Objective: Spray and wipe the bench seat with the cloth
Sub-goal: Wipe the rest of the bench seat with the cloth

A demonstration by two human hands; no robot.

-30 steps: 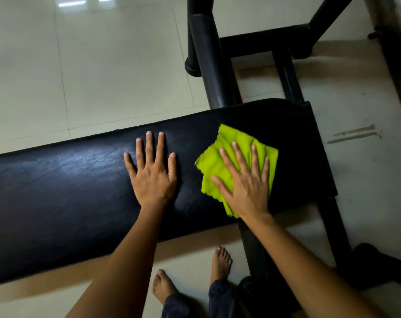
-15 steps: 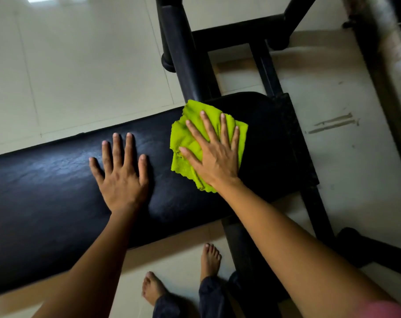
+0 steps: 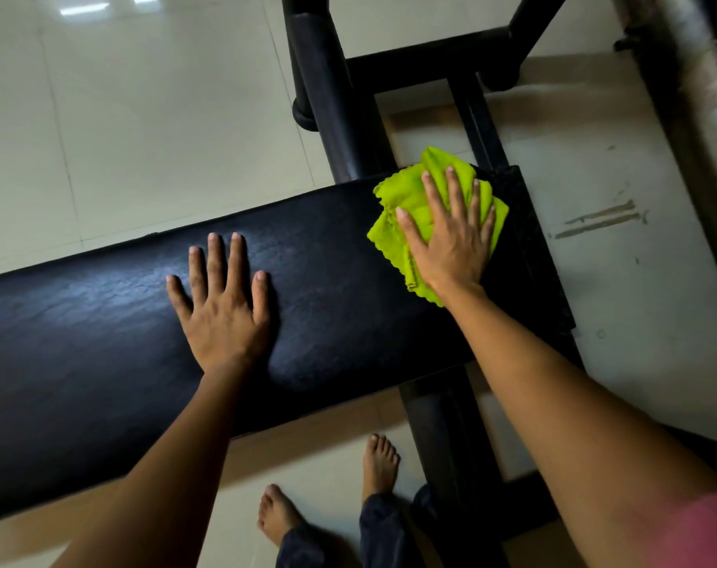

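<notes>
A long black padded bench seat (image 3: 103, 321) runs across the view from lower left to upper right. A bright lime-green cloth (image 3: 393, 223) lies crumpled at the seat's far right end, partly over its back edge. My right hand (image 3: 451, 235) presses flat on the cloth with fingers spread, covering its middle. My left hand (image 3: 221, 305) rests palm down on the bare seat, fingers apart, holding nothing, about a hand's width left of the cloth. No spray bottle is in view.
The bench's black metal frame (image 3: 324, 88) rises behind the seat's right end, with a crossbar and struts (image 3: 484, 129). A grey post (image 3: 693, 96) stands at the far right. Pale floor tiles (image 3: 143, 116) surround the bench. My bare feet (image 3: 381, 465) stand below the seat.
My right hand has slid the cloth from the seat's near right part up toward the far edge and right end. My left hand has stayed flat in place.
</notes>
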